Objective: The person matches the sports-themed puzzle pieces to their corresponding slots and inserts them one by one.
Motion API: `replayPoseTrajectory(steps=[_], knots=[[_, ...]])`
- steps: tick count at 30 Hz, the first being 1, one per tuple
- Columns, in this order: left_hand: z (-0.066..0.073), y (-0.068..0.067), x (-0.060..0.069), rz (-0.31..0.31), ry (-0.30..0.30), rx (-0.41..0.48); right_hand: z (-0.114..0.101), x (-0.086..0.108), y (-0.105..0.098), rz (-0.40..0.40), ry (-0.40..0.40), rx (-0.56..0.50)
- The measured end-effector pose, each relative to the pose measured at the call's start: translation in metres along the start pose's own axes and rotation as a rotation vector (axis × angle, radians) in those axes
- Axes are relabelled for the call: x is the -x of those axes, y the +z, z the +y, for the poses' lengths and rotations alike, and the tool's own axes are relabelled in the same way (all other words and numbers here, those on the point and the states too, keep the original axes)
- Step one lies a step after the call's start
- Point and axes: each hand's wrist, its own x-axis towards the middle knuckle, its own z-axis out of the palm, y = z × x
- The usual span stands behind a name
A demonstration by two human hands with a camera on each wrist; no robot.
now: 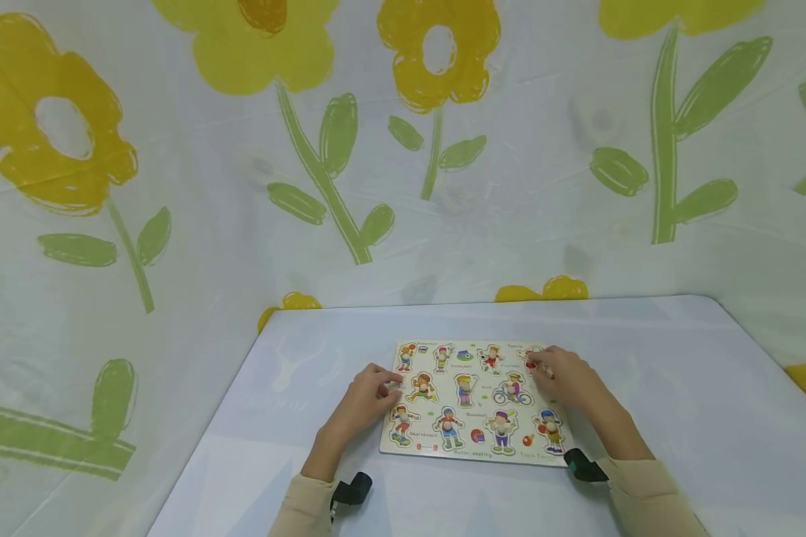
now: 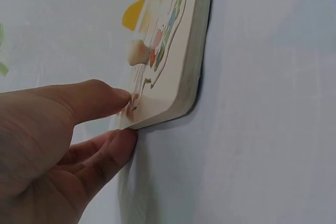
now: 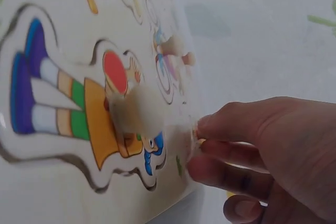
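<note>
A pale wooden knob puzzle board (image 1: 446, 399) lies on the table, its recesses filled with sports figures. My left hand (image 1: 366, 403) grips the board's left edge; in the left wrist view the thumb (image 2: 100, 98) rests on top, while curled fingers meet the edge. At the upper right corner, my right hand (image 1: 567, 380) pinches the tennis figure piece (image 1: 530, 359), mostly covered by the fingertips. Closer to the right wrist camera lies the table tennis figure piece (image 3: 100, 129) with its wooden knob (image 3: 131, 111). The cyclist piece (image 1: 513, 390) sits left of the right hand.
The white table (image 1: 275, 447) extends around the board on all sides. Behind it hangs a white cloth (image 1: 524, 209) printed with yellow flowers. Black wrist camera mounts (image 1: 352, 489) stick out by both sleeves.
</note>
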Motion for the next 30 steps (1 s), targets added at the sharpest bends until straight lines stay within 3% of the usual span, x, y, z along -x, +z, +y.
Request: replayPoseTrajectory(steps=[9,15,26,30], knots=[[0.008,0.009,-0.003,0.039,-0.006,-0.047,0.000,0.007,-0.002,0.032,-0.027,0.018],[0.011,0.013,-0.005,0.037,-0.005,-0.036,0.002,0.010,-0.002,0.031,-0.004,0.025],[0.008,0.006,0.000,0.022,-0.028,-0.015,0.003,0.012,0.003,-0.002,-0.039,-0.021],[0.003,0.001,0.001,0.041,-0.004,-0.074,0.010,0.017,-0.007,-0.015,-0.035,-0.053]])
